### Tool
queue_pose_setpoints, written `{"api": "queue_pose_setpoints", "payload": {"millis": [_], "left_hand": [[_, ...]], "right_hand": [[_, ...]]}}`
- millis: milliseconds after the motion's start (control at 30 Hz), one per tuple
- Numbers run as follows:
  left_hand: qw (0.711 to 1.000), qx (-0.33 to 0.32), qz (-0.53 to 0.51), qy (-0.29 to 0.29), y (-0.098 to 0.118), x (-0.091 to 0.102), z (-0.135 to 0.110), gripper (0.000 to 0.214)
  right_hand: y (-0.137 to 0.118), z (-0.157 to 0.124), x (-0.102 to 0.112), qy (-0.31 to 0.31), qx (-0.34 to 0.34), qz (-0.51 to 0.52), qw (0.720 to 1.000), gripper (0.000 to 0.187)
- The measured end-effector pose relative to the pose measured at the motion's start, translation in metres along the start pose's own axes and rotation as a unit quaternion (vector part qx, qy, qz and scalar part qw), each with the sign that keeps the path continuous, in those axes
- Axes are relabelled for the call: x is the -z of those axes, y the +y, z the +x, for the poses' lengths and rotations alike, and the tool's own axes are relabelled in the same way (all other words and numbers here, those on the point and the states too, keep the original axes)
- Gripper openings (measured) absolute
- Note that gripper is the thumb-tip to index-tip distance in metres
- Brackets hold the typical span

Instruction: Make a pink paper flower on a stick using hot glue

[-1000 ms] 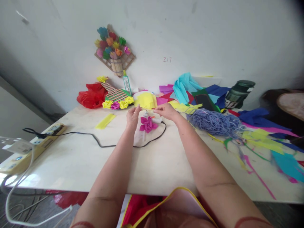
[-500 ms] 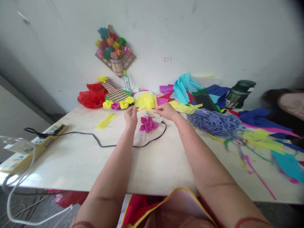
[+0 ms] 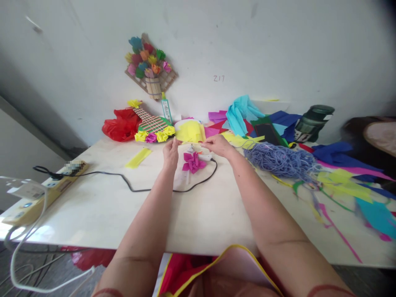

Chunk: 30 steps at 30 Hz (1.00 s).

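Note:
My left hand (image 3: 171,153) and my right hand (image 3: 217,145) are raised over the far middle of the table, fingertips pinched and facing each other. A thin pale yellowish strip (image 3: 190,143) seems to stretch between them; its material is too small to make out. Just below it lies a magenta paper flower (image 3: 194,162) with pointed petals. Behind the flower, partly covered by it, is a white glue gun (image 3: 204,157) with a black cord (image 3: 161,189). Folded yellow crepe paper (image 3: 190,131) lies right behind my fingers.
A yellow crepe strip (image 3: 138,157) and a power strip (image 3: 58,185) lie left. Behind stand a flower-trimmed guitar-shaped craft (image 3: 151,123), a red plastic bag (image 3: 120,126) and a glue bottle (image 3: 166,108). Bluish yarn (image 3: 280,161), paper scraps (image 3: 343,183) and a dark green bottle (image 3: 314,123) are right.
Almost nothing differs. My hands keep the same pinch, and the whole view has shifted very slightly.

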State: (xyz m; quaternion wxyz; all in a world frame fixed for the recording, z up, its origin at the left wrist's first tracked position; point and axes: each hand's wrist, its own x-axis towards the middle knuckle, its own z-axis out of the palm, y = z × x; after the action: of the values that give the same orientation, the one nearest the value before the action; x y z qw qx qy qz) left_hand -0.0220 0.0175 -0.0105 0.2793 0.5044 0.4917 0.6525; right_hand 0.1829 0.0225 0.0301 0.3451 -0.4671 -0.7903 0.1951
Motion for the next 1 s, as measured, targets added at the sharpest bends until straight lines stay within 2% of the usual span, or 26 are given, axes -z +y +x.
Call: {"api": "queue_pose_setpoints", "payload": {"millis": [133,267,500,600,733,833,1000], "left_hand": [[0.999,-0.029,0.036,-0.028,-0.003,-0.002,0.001,0.045],[0.996,-0.051,0.065,-0.040,-0.007,-0.003,0.004,0.037],[0.996,-0.081,0.045,-0.004,-0.015,-0.003,0.005,0.029],[0.998,-0.053,0.018,0.023,-0.014,-0.005,0.003,0.026],[0.998,0.022,-0.051,0.044,-0.009,-0.010,0.000,0.018],[0.993,0.051,-0.091,0.051,-0.003,-0.012,-0.003,0.016],[0.990,0.043,-0.127,0.036,0.002,-0.012,-0.005,0.023]], "right_hand": [[-0.002,0.000,-0.001,-0.001,-0.001,-0.004,1.000,0.028],[-0.004,0.000,-0.003,-0.011,-0.007,-0.017,1.000,0.029],[-0.020,-0.003,-0.003,-0.007,-0.020,-0.136,0.990,0.028],[-0.036,-0.007,-0.002,0.003,-0.017,-0.230,0.973,0.029],[-0.056,-0.012,-0.002,0.010,0.004,-0.323,0.946,0.031],[-0.063,-0.015,-0.003,0.010,0.007,-0.351,0.936,0.032],[-0.057,-0.013,-0.002,0.034,-0.029,-0.350,0.936,0.030]]}}
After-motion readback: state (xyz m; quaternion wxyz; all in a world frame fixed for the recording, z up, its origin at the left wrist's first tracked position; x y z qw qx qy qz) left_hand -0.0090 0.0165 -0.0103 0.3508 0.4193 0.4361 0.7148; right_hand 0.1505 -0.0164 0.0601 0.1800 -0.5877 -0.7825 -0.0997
